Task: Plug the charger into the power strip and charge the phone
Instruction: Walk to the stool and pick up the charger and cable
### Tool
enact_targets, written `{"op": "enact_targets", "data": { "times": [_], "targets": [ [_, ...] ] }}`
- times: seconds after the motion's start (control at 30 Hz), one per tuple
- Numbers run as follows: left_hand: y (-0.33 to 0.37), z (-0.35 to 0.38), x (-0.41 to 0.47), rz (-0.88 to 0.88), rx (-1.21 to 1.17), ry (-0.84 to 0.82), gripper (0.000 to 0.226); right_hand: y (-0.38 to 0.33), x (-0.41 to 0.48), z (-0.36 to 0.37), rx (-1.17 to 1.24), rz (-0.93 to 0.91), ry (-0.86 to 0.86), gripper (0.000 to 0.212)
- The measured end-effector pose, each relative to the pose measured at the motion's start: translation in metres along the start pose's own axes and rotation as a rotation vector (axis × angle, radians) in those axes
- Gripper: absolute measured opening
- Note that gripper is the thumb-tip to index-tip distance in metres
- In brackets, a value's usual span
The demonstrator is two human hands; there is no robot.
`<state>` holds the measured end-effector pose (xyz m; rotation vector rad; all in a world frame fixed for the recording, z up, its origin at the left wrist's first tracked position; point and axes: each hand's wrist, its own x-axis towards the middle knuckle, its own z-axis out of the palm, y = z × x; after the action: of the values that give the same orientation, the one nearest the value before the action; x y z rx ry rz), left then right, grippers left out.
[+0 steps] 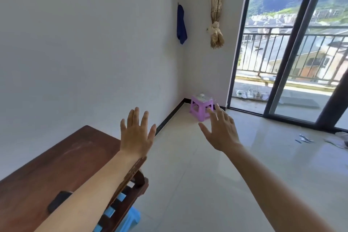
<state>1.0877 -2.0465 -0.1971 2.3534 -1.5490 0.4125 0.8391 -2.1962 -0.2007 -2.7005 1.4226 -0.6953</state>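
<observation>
While both splay empty: left hand (136, 133) | right hand (222, 132) | one phone (57, 201) | two stools (201, 106)

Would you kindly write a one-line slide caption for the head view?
Both open hands, left hand and right hand, raised empty over a wooden table holding a dark phone.

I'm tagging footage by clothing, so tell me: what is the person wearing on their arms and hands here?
Nothing that shows. Both forearms are bare as far as the picture reaches, with no sleeve or cuff in view. The left hand and right hand wear no gloves, and no rings, watch, bracelet or markings can be made out on the fingers or wrists.
</observation>
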Motion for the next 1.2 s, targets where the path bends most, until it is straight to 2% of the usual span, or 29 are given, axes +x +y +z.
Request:
{"op": "enact_targets", "data": {
  "times": [0.17,0.3,0.43,0.63,0.77,1.0,1.2],
  "targets": [
    [-0.005,0.082,0.124,-0.041,-0.013,-0.081,0.070,0.043,0.138,0.066,-0.038,-0.071,-0.057,0.065],
    [-0.011,0.168,0.232,-0.073,-0.008,-0.158,0.065,0.083,0.245,0.133,-0.055,-0.044,-0.108,0.065],
    [0.003,0.220,0.368,-0.071,-0.077,-0.203,0.065,0.134,0.358,0.175,-0.114,-0.023,-0.165,0.068],
    [0.061,0.280,0.569,0.087,-0.114,-0.170,0.062,0.231,0.507,0.205,-0.099,0.126,-0.116,0.067],
    [0.112,0.347,0.677,0.189,-0.134,-0.145,0.060,0.302,0.601,0.246,-0.048,0.218,-0.086,0.068],
    [0.176,0.462,0.861,0.192,-0.112,-0.213,0.060,0.416,0.782,0.324,-0.024,0.208,-0.188,0.068],
    [0.187,0.520,0.992,0.113,-0.102,-0.211,0.060,0.472,0.948,0.365,-0.018,0.174,-0.250,0.070]
  ]
}}
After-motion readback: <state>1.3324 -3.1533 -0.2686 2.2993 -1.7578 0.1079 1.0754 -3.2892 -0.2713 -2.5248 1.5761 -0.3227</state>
